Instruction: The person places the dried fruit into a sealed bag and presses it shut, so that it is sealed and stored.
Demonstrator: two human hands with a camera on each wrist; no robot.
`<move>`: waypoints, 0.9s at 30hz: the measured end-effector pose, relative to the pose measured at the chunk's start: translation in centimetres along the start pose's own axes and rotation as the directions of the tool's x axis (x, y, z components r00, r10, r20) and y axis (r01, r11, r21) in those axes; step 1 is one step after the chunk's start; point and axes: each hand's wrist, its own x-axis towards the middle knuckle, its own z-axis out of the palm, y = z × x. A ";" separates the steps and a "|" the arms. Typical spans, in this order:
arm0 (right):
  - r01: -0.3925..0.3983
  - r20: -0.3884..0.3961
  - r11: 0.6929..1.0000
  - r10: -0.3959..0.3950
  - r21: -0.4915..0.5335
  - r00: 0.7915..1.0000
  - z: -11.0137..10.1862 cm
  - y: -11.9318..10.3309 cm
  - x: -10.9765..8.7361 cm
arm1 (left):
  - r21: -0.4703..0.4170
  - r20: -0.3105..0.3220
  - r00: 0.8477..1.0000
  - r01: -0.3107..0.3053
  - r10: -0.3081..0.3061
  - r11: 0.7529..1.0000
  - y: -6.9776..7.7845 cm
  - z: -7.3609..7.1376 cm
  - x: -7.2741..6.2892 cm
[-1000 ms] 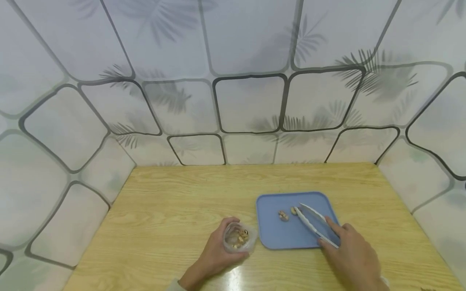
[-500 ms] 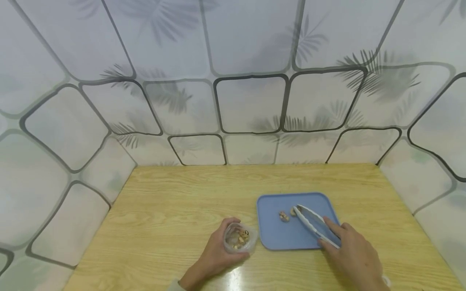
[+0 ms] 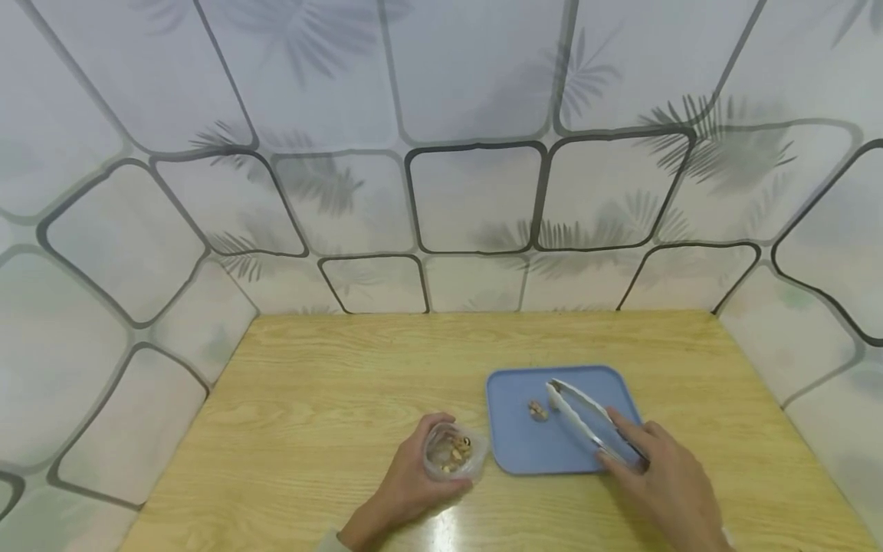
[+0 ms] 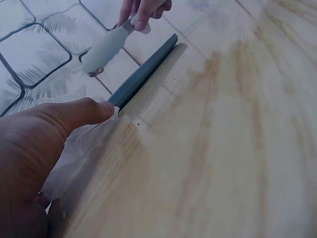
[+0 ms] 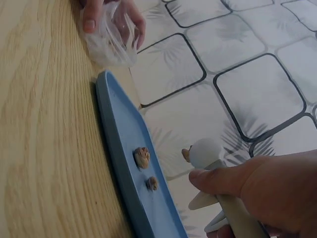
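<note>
In the head view my left hand (image 3: 417,471) grips a clear plastic bag (image 3: 476,454) by its sides, its round mouth facing up. Several nut pieces (image 3: 455,451) lie inside. My right hand (image 3: 665,479) holds white-tipped metal tongs (image 3: 586,414) over the blue tray (image 3: 524,452). A brown nut piece (image 5: 186,154) shows at the tong tips in the right wrist view, raised off the tray. Two more walnut-like pieces rest on the tray, a larger nut (image 5: 142,157) and a smaller nut (image 5: 152,183). From the head, the tongs partly hide the smaller one.
The tray lies on a wood-grain table (image 3: 331,383), just right of the bag. Pale patterned walls (image 3: 476,199) stand behind the table and on both sides. The tray has a low raised rim (image 5: 111,119).
The tong tips have come together around a nut piece and risen slightly, moving away and to the left. My left hand and the bag stay in place.
</note>
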 end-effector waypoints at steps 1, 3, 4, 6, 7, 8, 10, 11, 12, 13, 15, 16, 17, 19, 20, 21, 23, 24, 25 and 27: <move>0.008 -0.007 1.000 -0.008 0.014 1.000 0.1 -0.2 -0.1 | -0.002 0.001 1.000 0.002 -0.002 1.000 0.0 0.0 0.0; 0.021 -0.022 0.999 -0.020 0.029 1.000 0.3 -0.6 -0.3 | -0.002 0.002 1.000 0.002 -0.002 1.000 0.0 0.0 -0.1; 0.026 -0.026 0.999 -0.025 0.036 0.999 0.4 -0.8 -0.3 | -0.003 0.003 1.000 0.003 -0.003 1.000 0.0 0.0 -0.1; 0.036 -0.029 0.998 -0.035 0.044 0.999 0.5 -1.3 -0.5 | -0.006 0.004 1.000 0.004 -0.004 1.000 0.0 0.0 -0.1; 0.040 -0.031 0.998 -0.039 0.045 0.999 0.6 -1.5 -0.6 | -0.008 0.006 1.000 0.007 -0.007 1.000 0.0 0.0 -0.1; 0.043 -0.033 0.998 -0.042 0.046 0.999 0.7 -1.7 -0.7 | -0.009 0.007 1.000 0.005 -0.005 1.000 0.0 0.0 -0.1; 0.058 -0.037 0.997 -0.056 0.056 0.998 0.9 -2.2 -0.9 | -0.011 0.009 1.000 0.004 -0.004 1.000 0.0 0.0 -0.1; 0.063 -0.040 0.996 -0.061 0.060 0.997 1.0 -2.4 -1.0 | -0.010 0.008 1.000 0.003 -0.003 1.000 -0.1 0.0 -0.1; 0.070 -0.048 0.995 -0.067 0.066 0.997 1.1 -2.6 -1.1 | -0.011 0.009 1.000 0.001 -0.001 1.000 -0.1 0.0 -0.1; 0.081 -0.057 0.994 -0.077 0.073 0.995 1.1 -2.8 -1.2 | -0.011 0.009 1.000 0.000 0.000 1.000 -0.1 -0.1 -0.1; 0.112 -0.084 0.990 -0.105 0.082 0.991 1.3 -3.2 -1.3 | -0.016 0.012 1.000 0.001 -0.001 1.000 -0.1 -0.1 0.0; 0.130 -0.100 0.988 -0.122 0.080 0.987 1.4 -3.4 -1.4 | -0.018 0.012 1.000 0.001 -0.001 1.000 -0.1 -0.1 0.0; 0.151 -0.116 0.986 -0.141 0.075 0.983 1.5 -3.5 -1.4 | -0.022 0.013 1.000 0.003 -0.003 1.000 -0.1 -0.1 0.0; 0.201 -0.151 0.978 -0.189 0.062 0.970 1.7 -3.9 -1.5 | -0.026 0.015 1.000 0.004 -0.004 1.000 -0.1 -0.2 0.0; 0.220 -0.163 0.974 -0.209 0.052 0.964 1.7 -4.0 -1.5 | -0.029 0.015 1.000 0.005 -0.004 1.000 -0.1 -0.2 0.0; 0.239 -0.174 0.970 -0.228 0.044 0.958 1.7 -4.2 -1.6 | -0.029 0.015 1.000 0.003 -0.003 1.000 -0.1 -0.2 0.0; 0.266 -0.188 0.964 -0.256 0.027 0.948 1.7 -4.5 -1.8 | -0.026 0.016 1.000 -0.003 0.004 1.000 -0.1 -0.2 0.0; 0.278 -0.192 0.960 -0.268 0.024 0.944 1.7 -4.7 -1.9 | -0.027 0.016 1.000 -0.006 0.006 1.000 -0.1 -0.2 0.0; 0.285 -0.193 0.958 -0.276 0.022 0.942 1.7 -4.8 -2.0 | -0.027 0.016 1.000 -0.007 0.008 1.000 0.0 -0.1 0.0; 0.307 -0.200 0.951 -0.296 0.028 0.934 1.6 -5.2 -2.2 | -0.027 0.016 1.000 -0.008 0.008 1.000 0.0 -0.1 -0.1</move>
